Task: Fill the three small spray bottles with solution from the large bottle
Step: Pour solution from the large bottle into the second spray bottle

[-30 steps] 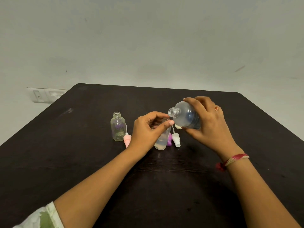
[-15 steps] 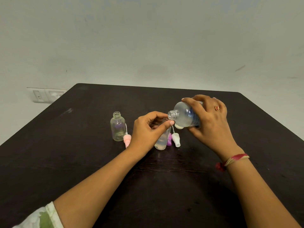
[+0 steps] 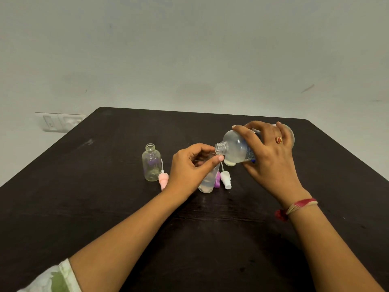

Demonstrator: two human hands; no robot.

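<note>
Left hand (image 3: 189, 167) pinches the small bottle (image 3: 207, 183) to steady it while right hand (image 3: 271, 163) grips the large bottle (image 3: 235, 147), tipped for pouring.

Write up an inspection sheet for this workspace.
Surface: dark table, scuffed at its far left.
Job's things: large bottle tilted, mouth close to the top of the part-filled small bottle; second small bottle upright, uncapped, apart on the left; third not seen.
Clutter: pink spray head, purple spray head, white spray head lying on the table.
Hands: left hand grips the part-filled small bottle; right hand holds the large bottle.
Cables: nothing seen.
Surroundings: plain wall, switch plate at left.
</note>
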